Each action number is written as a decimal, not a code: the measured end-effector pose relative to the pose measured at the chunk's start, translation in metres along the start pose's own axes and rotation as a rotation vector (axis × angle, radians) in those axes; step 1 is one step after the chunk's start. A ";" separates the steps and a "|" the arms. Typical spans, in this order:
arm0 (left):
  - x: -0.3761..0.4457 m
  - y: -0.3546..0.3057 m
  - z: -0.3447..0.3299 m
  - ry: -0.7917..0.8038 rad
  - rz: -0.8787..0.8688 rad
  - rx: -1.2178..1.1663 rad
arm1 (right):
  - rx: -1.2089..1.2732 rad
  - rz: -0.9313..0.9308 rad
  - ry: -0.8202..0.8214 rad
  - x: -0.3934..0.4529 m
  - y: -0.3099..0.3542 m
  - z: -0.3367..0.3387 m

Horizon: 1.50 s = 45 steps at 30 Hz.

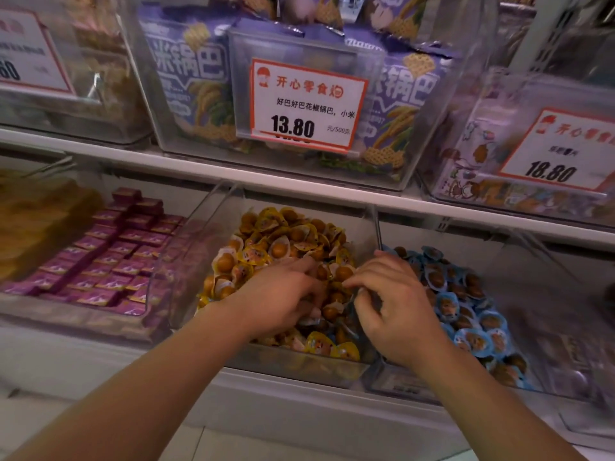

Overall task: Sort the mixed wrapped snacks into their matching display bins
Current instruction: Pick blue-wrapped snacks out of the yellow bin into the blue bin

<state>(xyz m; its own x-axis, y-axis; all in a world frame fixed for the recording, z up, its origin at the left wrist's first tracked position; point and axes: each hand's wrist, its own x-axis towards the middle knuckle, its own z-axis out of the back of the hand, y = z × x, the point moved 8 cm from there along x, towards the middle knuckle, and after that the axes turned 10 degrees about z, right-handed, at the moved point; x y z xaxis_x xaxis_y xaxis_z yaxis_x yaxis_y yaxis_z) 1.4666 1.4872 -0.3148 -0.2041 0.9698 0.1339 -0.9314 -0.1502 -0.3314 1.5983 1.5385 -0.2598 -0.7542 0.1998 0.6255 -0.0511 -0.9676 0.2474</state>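
Digging into the clear plastic bin (199, 247) heaped with small yellow-wrapped round snacks (283, 242), the left hand (283, 294) had its fingers curled down among the packets, though what they held I could not tell, while the right hand (396, 307) seemed to pinch a packet at the heap's right side beside the bin of blue-wrapped snacks (466, 307). The packets looked light, slick and crinkly, best taken by the flat wrapper rim. The upper shelf (133, 154) overhung closely, and a thin clear divider wall (377, 227) left little side room.
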 end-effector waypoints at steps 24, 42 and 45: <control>-0.013 0.013 0.050 -0.274 0.403 -0.603 | 0.826 -0.710 -0.357 -0.005 -0.031 0.024; 0.006 -0.047 -0.025 0.294 0.069 -0.107 | 0.902 -0.926 -0.143 -0.043 -0.060 0.016; 0.000 -0.036 -0.030 0.419 0.113 -0.146 | 0.897 -0.942 -0.151 -0.045 -0.066 0.020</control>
<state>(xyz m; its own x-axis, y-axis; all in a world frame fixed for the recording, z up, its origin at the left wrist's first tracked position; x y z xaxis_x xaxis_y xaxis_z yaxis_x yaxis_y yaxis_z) 1.5091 1.4988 -0.3307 -0.1340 0.9475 -0.2903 -0.8523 -0.2596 -0.4541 1.6485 1.5964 -0.2892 -0.5849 0.8111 0.0050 -0.0198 -0.0204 0.9996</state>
